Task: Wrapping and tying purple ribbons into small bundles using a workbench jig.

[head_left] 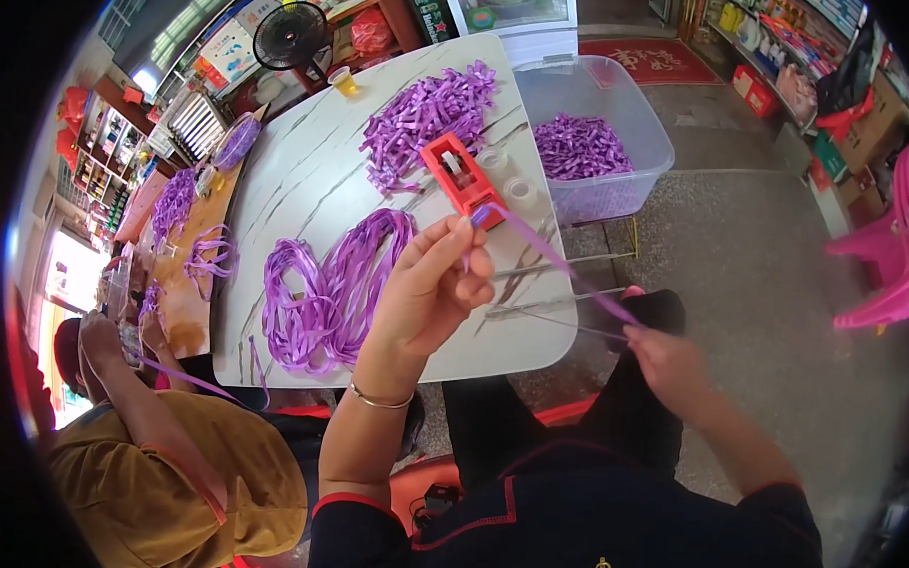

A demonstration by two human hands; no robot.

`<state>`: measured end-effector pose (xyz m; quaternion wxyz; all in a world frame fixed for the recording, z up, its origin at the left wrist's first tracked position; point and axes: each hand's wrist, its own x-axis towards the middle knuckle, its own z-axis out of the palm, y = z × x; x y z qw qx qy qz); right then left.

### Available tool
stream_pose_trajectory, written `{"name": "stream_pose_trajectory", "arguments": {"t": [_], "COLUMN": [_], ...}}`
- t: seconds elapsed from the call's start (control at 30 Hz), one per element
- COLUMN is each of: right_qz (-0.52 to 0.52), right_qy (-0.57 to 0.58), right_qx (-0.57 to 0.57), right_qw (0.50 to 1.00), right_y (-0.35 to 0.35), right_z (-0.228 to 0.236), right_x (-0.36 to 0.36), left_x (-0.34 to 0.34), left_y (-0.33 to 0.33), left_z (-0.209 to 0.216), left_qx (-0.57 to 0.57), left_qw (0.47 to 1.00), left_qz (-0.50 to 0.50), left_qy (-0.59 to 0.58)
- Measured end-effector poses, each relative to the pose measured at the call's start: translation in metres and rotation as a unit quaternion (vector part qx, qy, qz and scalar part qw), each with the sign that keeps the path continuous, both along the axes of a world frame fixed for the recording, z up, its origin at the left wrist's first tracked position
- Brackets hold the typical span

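Note:
A purple ribbon (560, 260) runs taut between my two hands. My left hand (443, 269) pinches its upper end, where a folded purple piece shows at the fingertips, close to the red tape dispenser (462, 174). Over my right thigh, my right hand (669, 367) is closed on the ribbon's other stretch. Left of my left forearm lie looped bundles of purple ribbon (303, 314) on the marble-patterned table (298, 178). Beyond the dispenser spreads a heap of folded purple ribbon pieces (435, 118).
A clear plastic bin (645, 140) of purple pieces stands against the table's right side. Tape rolls (520, 191) lie beside the dispenser. A cup (343, 82) and a black fan (291, 36) are at the far side. Another person (178, 465) handles ribbon on my left; a pink chair (891, 244) stands right.

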<state>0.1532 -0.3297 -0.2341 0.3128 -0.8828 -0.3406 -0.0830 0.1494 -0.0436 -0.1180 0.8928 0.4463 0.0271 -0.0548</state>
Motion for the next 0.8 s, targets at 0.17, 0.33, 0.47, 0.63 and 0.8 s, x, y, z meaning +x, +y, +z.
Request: {"name": "stream_pose_trajectory", "arguments": {"t": [0.17, 0.33, 0.47, 0.63, 0.8], "right_qz": [-0.102, -0.129, -0.126, -0.122, -0.079], "right_qy": [0.029, 0.006, 0.062, 0.095, 0.095], "right_qx": [-0.091, -0.059, -0.01, 0.008, 0.086], "right_qw": [0.99, 0.99, 0.99, 0.988, 0.989], "right_y": [-0.016, -0.027, -0.021, -0.014, 0.0], "right_z": [0.009, 0.023, 0.037, 0.042, 0.041], "right_x": [0.028, 0.049, 0.05, 0.046, 0.045], "left_x": [-0.01, -0.021, -0.025, -0.025, -0.028], "left_y": [0.02, 0.029, 0.031, 0.031, 0.027], "left_z": [-0.024, -0.05, -0.057, -0.052, -0.046], "left_qx": [-0.002, 0.101, 0.141, 0.165, 0.164], "left_qw": [0.998, 0.985, 0.977, 0.975, 0.975], "left_qz": [-0.057, -0.12, -0.129, -0.132, -0.134], "left_qy": [0.028, 0.074, 0.095, 0.07, 0.067]}}
